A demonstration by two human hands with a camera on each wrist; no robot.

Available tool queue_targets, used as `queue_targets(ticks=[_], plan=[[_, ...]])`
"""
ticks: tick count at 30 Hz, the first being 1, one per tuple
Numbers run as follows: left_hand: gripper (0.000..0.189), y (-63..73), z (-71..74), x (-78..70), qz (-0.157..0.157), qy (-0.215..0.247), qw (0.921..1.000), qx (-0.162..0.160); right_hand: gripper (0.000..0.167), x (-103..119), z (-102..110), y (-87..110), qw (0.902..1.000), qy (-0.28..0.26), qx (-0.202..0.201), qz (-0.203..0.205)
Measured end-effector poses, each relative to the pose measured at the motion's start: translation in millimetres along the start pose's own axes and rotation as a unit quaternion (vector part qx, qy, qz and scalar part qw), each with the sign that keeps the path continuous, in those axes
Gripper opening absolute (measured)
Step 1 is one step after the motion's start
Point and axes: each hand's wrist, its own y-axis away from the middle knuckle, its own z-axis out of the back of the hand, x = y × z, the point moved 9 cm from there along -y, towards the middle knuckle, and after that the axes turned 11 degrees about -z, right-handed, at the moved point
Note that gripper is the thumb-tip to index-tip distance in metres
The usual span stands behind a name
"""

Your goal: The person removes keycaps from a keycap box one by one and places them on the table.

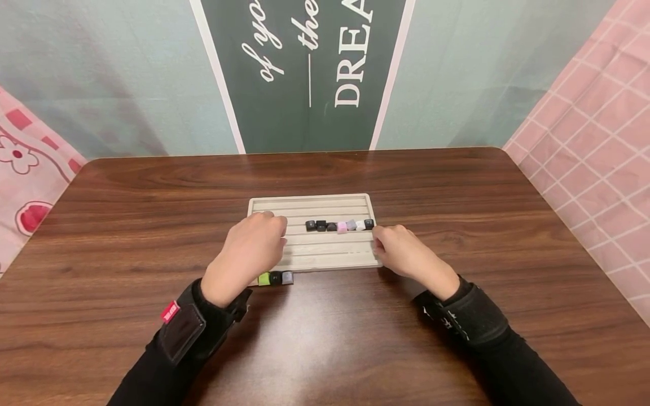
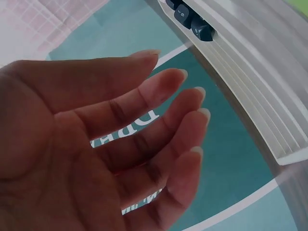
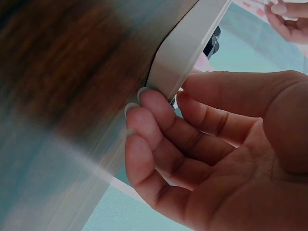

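Keycaps (image 1: 342,227) are lined on the ridged tray (image 1: 330,250); judged light, rigid, best gripped by opposite sides. Left hand (image 1: 252,243) relaxed, empty; tray edge touched by right hand (image 1: 408,254), any pinch cannot be told.

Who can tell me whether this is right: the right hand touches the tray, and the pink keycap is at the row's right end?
Not at the right end: the head view shows the pink keycap mid-row, with a dark keycap at that end.
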Motion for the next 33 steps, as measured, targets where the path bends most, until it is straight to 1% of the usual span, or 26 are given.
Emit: queue_targets(ticks=[6,12,18,21,22,25,28,29,33], plan=[[0.010,-12.1,0.4,1.1,0.004,0.004,1.0000,0.002,0.023,0.1,-0.4,-0.8,1.0000,0.000,-0.002,0.001],[0.012,-21.2,-3.9,2.7,0.014,0.009,0.9996,0.022,0.022,2.0,2.6,1.1,1.0000,0.002,-0.007,0.002],[0.010,-28.4,-6.7,4.3,0.019,0.008,0.9993,0.030,0.022,1.5,1.9,1.6,1.0000,-0.003,-0.004,0.002],[0.010,-31.7,-7.2,4.4,0.017,0.004,0.9994,0.029,0.022,2.8,2.9,2.3,0.9998,-0.011,-0.011,0.011],[0.010,-32.7,-7.4,4.5,0.016,0.006,0.9994,0.030,0.022,2.1,2.9,2.2,0.9995,-0.011,-0.021,0.021],[0.011,-36.1,-10.0,5.1,0.017,0.013,0.9990,0.040,0.022,2.8,4.3,2.9,0.9992,-0.015,-0.026,0.025],[0.011,-39.2,-12.2,5.8,0.019,0.021,0.9985,0.047,0.022,1.8,3.9,2.4,0.9994,-0.012,-0.025,0.021],[0.011,-40.4,-12.4,5.6,0.018,0.020,0.9985,0.047,0.022,2.4,4.3,2.6,0.9997,-0.012,-0.015,0.011],[0.009,-45.8,-14.3,4.7,0.017,0.020,0.9984,0.050,0.023,1.5,3.4,1.7,1.0000,-0.003,-0.009,0.002]])
